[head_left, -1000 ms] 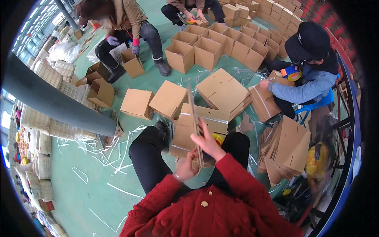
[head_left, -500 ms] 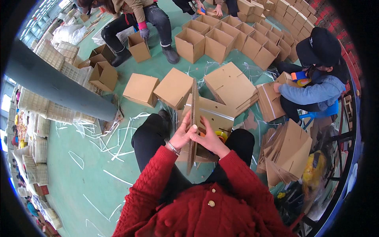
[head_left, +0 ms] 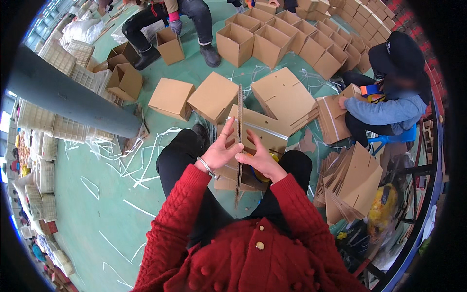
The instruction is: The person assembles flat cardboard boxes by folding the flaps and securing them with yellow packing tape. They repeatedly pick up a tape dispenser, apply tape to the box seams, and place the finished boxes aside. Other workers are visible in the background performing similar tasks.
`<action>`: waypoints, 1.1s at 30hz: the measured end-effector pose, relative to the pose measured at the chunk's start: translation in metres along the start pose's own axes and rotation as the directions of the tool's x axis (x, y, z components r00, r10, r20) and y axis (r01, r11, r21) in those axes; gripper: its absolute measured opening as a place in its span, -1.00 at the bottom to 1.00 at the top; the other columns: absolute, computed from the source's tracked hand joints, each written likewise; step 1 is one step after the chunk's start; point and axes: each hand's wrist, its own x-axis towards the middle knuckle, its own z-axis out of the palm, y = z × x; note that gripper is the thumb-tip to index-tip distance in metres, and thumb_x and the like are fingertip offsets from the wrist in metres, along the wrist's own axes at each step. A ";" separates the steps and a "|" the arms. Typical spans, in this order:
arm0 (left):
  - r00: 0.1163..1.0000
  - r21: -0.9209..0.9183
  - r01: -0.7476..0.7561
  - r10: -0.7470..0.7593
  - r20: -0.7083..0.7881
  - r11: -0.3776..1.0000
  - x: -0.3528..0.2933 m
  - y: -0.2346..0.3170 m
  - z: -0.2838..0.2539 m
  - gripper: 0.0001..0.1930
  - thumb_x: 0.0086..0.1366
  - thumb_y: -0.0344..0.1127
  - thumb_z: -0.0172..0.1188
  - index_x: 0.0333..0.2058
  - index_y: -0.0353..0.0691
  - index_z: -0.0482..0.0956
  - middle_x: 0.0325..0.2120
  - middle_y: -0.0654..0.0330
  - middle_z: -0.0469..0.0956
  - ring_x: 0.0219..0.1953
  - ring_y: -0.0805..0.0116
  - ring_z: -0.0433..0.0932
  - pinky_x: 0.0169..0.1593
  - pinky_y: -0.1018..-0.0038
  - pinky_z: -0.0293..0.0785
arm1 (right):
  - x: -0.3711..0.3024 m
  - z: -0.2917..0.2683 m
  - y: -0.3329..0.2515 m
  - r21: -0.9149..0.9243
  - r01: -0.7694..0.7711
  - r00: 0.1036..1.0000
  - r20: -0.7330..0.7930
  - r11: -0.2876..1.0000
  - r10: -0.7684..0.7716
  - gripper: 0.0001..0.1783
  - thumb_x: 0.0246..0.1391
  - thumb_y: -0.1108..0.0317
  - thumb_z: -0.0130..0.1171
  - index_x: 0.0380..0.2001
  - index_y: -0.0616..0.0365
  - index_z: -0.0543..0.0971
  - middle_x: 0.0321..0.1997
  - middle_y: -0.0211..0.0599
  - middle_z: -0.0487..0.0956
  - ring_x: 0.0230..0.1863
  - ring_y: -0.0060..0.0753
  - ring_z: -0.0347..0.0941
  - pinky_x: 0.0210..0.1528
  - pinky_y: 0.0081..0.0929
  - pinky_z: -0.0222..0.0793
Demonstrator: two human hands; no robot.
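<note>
Between the knees, card stands upright, nearly edge-on to cam. L hand on its left side, R hand on its right. Vs 0.5 s ago: L fingers have fanned out, card looks slimmer, i.e. squarer to view; R hand approx. same. Vs 1 s ago: L hand has gone up from card's lower end. For the work: card now steadied from both sides, not held low; looks flat, not opened out, AFAICT.

Grip: both hands wide, thumbs close tog. at near edge, card betw. them. Can't tell how hard either presses, or if L fingertips touch it at all.

Hidden etc.: card's broad faces too oblique to make out; R fingers' contact unclear. Pile beyond partly blocked by card & hands. Yellow item by R hand mostly covered, prob. a tape roll. Top-left co-worker mostly cut off by upper edge. Right-hand co-worker has tape gun, partly obscured. Yellow bundle, far right, under clear plastic: blurry, contents unclear.
</note>
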 end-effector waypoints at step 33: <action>0.975 -0.038 0.162 -0.165 -0.148 0.986 0.005 0.000 -0.037 -0.06 0.08 -0.01 0.44 0.36 0.17 0.05 0.25 -0.17 0.09 0.18 0.05 0.32 -0.03 0.28 0.52 | 0.004 0.011 -0.028 0.040 -0.195 0.971 -0.134 0.980 0.199 -0.07 -0.04 0.23 0.30 0.36 0.01 0.07 0.42 -0.05 0.01 0.32 -0.10 0.15 0.02 -0.08 0.43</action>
